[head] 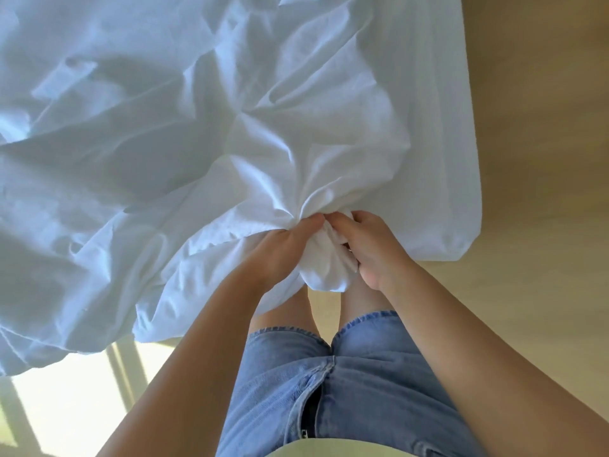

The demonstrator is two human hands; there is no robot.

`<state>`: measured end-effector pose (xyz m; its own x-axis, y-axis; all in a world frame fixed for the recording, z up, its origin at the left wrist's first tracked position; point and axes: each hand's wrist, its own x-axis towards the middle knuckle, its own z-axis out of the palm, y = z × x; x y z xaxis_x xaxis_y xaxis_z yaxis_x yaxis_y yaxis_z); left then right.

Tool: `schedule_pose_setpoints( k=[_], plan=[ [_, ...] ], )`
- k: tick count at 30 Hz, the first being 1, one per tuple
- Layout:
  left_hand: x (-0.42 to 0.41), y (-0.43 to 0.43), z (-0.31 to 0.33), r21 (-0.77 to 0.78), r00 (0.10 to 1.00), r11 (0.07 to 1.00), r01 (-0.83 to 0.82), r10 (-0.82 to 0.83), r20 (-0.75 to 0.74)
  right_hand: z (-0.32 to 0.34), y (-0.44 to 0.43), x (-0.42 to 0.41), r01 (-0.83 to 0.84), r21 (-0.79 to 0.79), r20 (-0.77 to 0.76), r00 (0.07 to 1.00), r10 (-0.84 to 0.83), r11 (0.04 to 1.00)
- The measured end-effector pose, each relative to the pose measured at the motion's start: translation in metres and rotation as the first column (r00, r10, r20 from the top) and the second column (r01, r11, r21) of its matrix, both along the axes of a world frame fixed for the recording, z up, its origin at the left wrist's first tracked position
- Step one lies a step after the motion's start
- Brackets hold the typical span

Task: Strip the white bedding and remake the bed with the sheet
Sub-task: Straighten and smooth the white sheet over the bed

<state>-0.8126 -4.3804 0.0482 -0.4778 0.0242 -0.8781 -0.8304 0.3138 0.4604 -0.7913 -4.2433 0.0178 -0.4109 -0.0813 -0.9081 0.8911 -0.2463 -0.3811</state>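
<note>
A white sheet [204,133] lies crumpled over the bed and fills the upper left of the head view. Its folds run together into one bunch [324,262] at the near edge of the bed, straight in front of me. My left hand [283,250] grips that bunch from the left with the thumb on top. My right hand [372,249] grips it from the right, fingers curled into the cloth. The two thumbs nearly touch above the bunch. A loose part of the sheet hangs off the bed at the lower left.
The mattress corner [461,239], covered in white, sits to the right of my hands. Light wooden floor [540,159] runs along the bed's right side and under me. Sunlight patches fall on the floor [75,404] at the lower left. My legs in denim shorts [349,384] stand against the bed.
</note>
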Motion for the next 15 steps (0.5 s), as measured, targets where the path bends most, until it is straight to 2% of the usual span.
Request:
schedule_pose_setpoints(
  k=[5, 10, 15],
  plan=[
    [0.009, 0.002, -0.004, -0.013, 0.998, 0.999, -0.041, 0.041, -0.052, 0.002, -0.007, -0.004, -0.022, 0.015, 0.007, 1.000, 0.022, 1.000],
    [0.020, 0.010, -0.016, -0.056, 0.988, 0.990, -0.126, 0.120, -0.097, 0.000, -0.016, 0.013, 0.039, 0.187, 0.027, 0.999, -0.044, 0.982],
    [0.020, 0.004, -0.016, 0.095, 0.982, 0.978, -0.186, 0.186, 0.008, -0.005, -0.010, 0.010, 0.098, 0.196, 0.114, 0.986, -0.122, 0.976]
  ],
)
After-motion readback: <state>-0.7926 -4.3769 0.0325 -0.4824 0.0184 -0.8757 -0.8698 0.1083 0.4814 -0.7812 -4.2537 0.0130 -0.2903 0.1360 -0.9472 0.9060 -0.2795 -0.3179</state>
